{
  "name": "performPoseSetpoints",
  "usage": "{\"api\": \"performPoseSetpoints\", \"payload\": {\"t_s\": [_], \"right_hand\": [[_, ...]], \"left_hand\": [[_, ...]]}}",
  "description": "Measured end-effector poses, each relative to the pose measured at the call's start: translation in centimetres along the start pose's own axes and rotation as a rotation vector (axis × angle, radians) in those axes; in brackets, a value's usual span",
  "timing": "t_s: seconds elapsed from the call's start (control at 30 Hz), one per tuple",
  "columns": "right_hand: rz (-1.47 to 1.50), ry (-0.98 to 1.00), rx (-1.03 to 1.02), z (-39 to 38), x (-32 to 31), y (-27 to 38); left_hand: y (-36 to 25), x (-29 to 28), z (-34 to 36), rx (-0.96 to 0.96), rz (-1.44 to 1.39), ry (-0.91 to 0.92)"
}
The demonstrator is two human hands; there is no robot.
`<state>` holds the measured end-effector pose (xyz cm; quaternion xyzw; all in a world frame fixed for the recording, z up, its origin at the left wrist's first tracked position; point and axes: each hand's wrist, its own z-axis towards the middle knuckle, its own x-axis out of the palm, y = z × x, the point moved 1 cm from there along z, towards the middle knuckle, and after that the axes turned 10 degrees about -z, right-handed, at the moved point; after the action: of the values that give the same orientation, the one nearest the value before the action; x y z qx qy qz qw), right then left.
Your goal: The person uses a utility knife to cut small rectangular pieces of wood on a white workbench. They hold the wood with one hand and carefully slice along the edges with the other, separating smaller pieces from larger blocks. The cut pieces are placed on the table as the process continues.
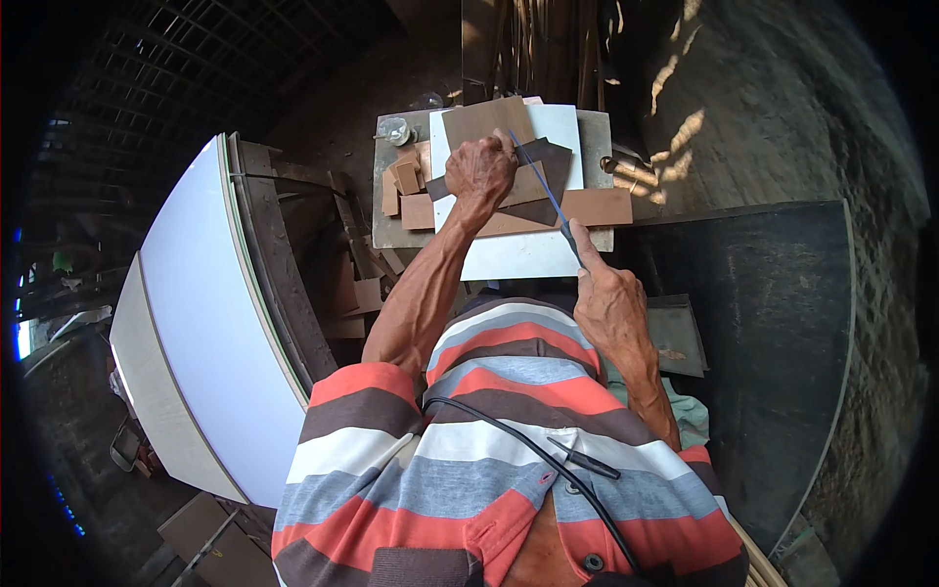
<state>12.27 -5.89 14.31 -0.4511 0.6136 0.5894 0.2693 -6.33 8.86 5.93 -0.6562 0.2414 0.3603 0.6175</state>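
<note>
My right hand (611, 303) is wrapped round the dark handle of a slim tool (545, 186) with a long, thin bluish blade, index finger stretched along the handle. The blade slants up and left across a pile of thin brown sheets, its tip close to my left hand (481, 171). That hand is curled closed over the pile; what its fingers grip is hidden. Beyond it lies a light-brown sheet (479, 119), and beside it a dark-brown sheet (559, 164). Under the pile, a white board (518, 258) reaches past the table's near edge.
The small grey table (597, 129) carries a glass jar (394, 131), several brown blocks (389, 193) and a reddish-brown strip (601, 206). Large white panels (201, 274) stand at left. A black board (773, 293) leans at right. A dark cable (499, 428) crosses my shirt.
</note>
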Motion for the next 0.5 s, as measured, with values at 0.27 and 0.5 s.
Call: {"api": "performPoseSetpoints", "payload": {"t_s": [0.27,0.5], "right_hand": [[-0.02,0.101,0.095,1.2,-1.4,1.5],[-0.018,0.063,0.078,1.9,-0.6,1.2]], "left_hand": [[1.2,0.1,0.3,0.068,0.131,-0.094],[1.3,0.0,0.6,0.075,0.095,-0.093]]}}
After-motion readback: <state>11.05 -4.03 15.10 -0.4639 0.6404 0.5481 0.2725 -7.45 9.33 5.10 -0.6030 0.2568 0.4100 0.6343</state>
